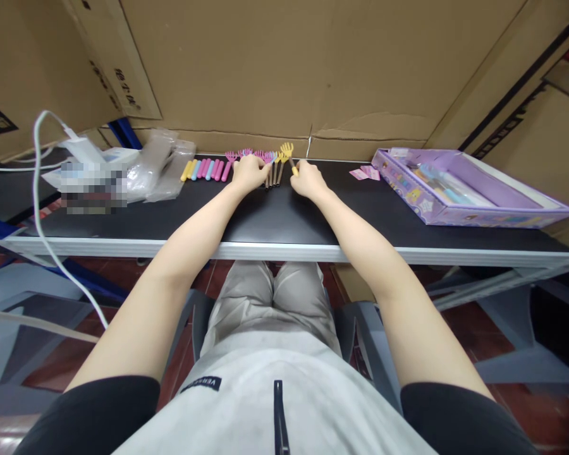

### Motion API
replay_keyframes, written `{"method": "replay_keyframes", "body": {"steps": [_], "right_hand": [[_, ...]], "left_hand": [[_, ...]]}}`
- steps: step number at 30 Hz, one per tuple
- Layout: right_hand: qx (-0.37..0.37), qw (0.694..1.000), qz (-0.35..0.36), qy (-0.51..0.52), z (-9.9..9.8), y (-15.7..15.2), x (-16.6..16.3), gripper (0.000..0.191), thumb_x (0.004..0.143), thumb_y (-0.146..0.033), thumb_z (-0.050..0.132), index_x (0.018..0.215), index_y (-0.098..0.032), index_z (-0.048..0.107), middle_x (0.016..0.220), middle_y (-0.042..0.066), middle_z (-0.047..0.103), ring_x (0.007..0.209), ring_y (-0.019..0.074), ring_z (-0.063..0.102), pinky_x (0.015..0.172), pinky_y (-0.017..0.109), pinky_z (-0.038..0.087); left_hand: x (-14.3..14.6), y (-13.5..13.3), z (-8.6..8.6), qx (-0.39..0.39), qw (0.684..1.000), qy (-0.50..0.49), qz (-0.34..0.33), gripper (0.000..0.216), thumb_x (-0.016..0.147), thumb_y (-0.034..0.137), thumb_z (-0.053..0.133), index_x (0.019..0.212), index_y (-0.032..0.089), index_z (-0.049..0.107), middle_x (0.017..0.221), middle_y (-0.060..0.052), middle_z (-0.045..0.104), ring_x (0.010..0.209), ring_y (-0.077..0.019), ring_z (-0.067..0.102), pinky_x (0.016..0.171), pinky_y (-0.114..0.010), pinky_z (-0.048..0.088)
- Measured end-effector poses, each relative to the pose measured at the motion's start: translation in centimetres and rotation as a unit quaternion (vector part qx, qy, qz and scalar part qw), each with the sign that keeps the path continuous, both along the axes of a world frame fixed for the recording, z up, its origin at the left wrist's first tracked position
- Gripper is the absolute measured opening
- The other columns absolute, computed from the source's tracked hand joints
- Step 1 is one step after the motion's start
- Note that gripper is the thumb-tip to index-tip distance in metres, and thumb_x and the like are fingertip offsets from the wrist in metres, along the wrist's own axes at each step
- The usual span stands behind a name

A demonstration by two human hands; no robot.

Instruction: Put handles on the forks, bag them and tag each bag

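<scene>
My right hand (309, 180) is closed on a yellow claw-headed back scratcher (287, 150); its metal rod and a yellow end piece show beside my fingertips. Just left of it, several other scratchers with metal rods (274, 177) lie side by side on the black table. My left hand (250, 172) is over this row, its fingers curled near a small light-blue part, and what they grip is hidden. Pink claw heads (260, 155) peek out behind that hand. Further left runs a line of pink, yellow and blue handles (203, 169).
Clear plastic bags (156, 167) and a white device with a cable (86, 151) are on the left. At the right stands a purple box (431, 205) with wrapped items inside, beside small pink cards (366, 172). Cardboard (284, 69) walls the back; the table has a metal front edge (284, 252).
</scene>
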State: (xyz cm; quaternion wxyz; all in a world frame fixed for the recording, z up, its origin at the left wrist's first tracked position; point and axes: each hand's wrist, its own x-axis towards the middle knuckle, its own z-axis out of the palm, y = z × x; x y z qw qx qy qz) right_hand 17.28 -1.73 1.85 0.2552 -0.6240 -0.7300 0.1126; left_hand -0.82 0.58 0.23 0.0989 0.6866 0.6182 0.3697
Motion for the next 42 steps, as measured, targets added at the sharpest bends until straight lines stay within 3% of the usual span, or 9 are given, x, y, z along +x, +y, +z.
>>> {"method": "replay_keyframes", "body": {"steps": [4, 9, 15, 24, 42], "right_hand": [[-0.017, 0.997, -0.067, -0.019, 0.3, 1.3, 2.3, 0.04, 0.094, -0.006, 0.065, 0.134, -0.006, 0.068, 0.14, 0.029, 0.067, 0.136, 0.042, 0.066, 0.116, 0.054, 0.052], [-0.032, 0.994, -0.099, -0.045, 0.1, 2.2, 3.8, 0.043, 0.094, -0.006, 0.065, 0.136, -0.004, 0.07, 0.141, 0.029, 0.068, 0.137, 0.0421, 0.066, 0.116, 0.055, 0.053], [-0.035, 0.992, -0.1, -0.069, -0.5, 2.9, 3.8, 0.046, 0.097, -0.009, 0.062, 0.142, -0.001, 0.068, 0.145, 0.031, 0.065, 0.138, 0.0427, 0.066, 0.117, 0.054, 0.053], [-0.009, 0.993, -0.099, -0.057, -1.3, 4.4, 4.5, 0.043, 0.094, -0.01, 0.071, 0.135, -0.002, 0.071, 0.137, 0.031, 0.068, 0.136, 0.0416, 0.065, 0.118, 0.052, 0.049], [-0.038, 0.987, -0.112, -0.109, -0.7, 4.2, 4.8, 0.047, 0.096, -0.01, 0.064, 0.142, -0.001, 0.069, 0.143, 0.031, 0.068, 0.135, 0.0406, 0.067, 0.115, 0.053, 0.054]], "left_hand": [[-0.6, -0.1, 0.1, -0.003, 0.999, 0.049, 0.011, 0.028, 0.097, 0.032, 0.059, 0.076, 0.019, 0.071, 0.079, -0.01, 0.068, 0.109, -0.033, 0.066, 0.111, -0.045, 0.042], [-1.2, 0.0, 0.1, -0.006, 0.999, 0.052, 0.013, 0.028, 0.096, 0.034, 0.059, 0.079, 0.018, 0.073, 0.08, -0.011, 0.07, 0.109, -0.0336, 0.067, 0.108, -0.042, 0.043], [-1.1, -0.1, 0.1, -0.004, 0.999, 0.049, 0.014, 0.028, 0.095, 0.035, 0.059, 0.082, 0.017, 0.075, 0.083, -0.013, 0.073, 0.111, -0.0345, 0.068, 0.11, -0.042, 0.043], [-1.0, -0.2, 0.1, -0.011, 0.999, 0.036, 0.014, 0.025, 0.094, 0.034, 0.06, 0.084, 0.017, 0.077, 0.089, -0.016, 0.075, 0.117, -0.0361, 0.067, 0.113, -0.043, 0.041], [-0.9, -0.4, 0.3, -0.007, 0.998, 0.064, 0.016, 0.028, 0.096, 0.033, 0.059, 0.076, 0.018, 0.072, 0.086, -0.015, 0.073, 0.112, -0.0365, 0.067, 0.111, -0.046, 0.042]]}}
